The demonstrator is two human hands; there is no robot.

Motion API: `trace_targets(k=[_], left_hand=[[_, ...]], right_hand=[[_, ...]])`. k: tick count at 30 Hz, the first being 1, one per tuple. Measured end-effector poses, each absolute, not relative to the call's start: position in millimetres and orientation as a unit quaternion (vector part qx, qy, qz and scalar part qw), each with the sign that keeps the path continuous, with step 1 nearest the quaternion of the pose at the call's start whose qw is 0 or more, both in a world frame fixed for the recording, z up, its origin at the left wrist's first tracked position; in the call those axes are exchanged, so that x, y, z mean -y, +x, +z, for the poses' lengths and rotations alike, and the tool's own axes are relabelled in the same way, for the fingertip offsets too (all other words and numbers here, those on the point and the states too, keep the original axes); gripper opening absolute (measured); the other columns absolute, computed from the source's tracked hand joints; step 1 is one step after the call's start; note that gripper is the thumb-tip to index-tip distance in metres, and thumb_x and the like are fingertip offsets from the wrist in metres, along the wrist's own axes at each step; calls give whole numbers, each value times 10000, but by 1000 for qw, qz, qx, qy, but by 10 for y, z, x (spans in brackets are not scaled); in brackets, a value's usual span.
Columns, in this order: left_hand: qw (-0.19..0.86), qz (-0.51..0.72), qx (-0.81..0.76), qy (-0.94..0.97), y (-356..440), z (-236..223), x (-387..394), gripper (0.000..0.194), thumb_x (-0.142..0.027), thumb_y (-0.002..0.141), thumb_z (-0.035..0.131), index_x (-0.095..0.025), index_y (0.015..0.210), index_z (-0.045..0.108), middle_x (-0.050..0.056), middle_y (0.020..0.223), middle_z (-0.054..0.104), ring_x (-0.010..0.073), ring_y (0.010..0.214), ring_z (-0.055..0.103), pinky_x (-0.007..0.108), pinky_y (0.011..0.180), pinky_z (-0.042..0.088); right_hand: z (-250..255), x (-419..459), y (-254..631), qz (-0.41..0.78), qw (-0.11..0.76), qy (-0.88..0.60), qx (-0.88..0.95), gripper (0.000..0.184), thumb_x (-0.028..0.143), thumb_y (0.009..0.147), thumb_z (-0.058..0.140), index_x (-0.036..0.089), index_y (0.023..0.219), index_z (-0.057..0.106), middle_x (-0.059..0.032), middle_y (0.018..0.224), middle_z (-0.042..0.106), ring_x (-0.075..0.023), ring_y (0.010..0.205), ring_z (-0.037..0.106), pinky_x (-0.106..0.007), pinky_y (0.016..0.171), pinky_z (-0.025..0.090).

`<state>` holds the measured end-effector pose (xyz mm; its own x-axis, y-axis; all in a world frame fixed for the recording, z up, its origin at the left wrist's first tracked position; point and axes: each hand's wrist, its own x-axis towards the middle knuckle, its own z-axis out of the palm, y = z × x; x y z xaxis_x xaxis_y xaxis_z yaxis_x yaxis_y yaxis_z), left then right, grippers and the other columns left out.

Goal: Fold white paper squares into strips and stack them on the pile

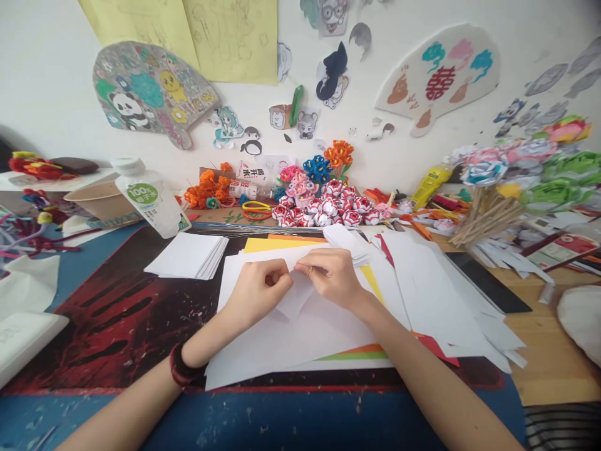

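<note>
Both hands meet above the sheet [253, 360], close to its far edge, with fingers curled and tips nearly touching. Left hand [257, 287] has its thumb against the bent forefinger, and right hand [328, 275] makes a pinch with thumb and forefinger. Between them they grip a small white paper [293, 304], which hangs down over the sheet; its upper part is hidden by the fingers. On the left wrist is a dark red band [181, 368].

Under the sheet lie coloured papers; a green edge [352, 356] comes out at its near right side. To the left of the sheet, a stack [185, 255] of small white papers rests on the dark mat [154, 319], and farther left, beyond the sheet, stands a bottle [153, 200], tilted. Directly behind the sheet are red-and-white flowers [331, 207]. To its right, white papers [436, 288] are spread in overlapping layers, and beyond these, at the far right of the sheet, is a bouquet on sticks [483, 216].
</note>
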<state>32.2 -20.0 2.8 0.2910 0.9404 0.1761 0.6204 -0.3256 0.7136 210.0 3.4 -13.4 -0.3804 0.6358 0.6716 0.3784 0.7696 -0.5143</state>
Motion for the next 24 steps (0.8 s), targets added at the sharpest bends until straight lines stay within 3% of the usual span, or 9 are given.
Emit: trace_targets(k=[9,24], left_hand=[[253,306,-513,762,319,14,204,160,-195,723,448,-175,566,471,-51,519,395,99,522,348,237,524,264],[230,306,-516,767,300,44,202,175,-190,722,461,-177,549,483,-50,507,395,100,512,342,239,526,277]], right_hand=[[-63,-17,2119,123,476,-320,810,220,181,863,562,193,708,717,-45,694,718,-164,616,632,-276,599,468],[16,-39,2215,113,496,-377,774,233,236,858,588,189,663,706,-39,624,663,-151,543,545,-278,520,403]])
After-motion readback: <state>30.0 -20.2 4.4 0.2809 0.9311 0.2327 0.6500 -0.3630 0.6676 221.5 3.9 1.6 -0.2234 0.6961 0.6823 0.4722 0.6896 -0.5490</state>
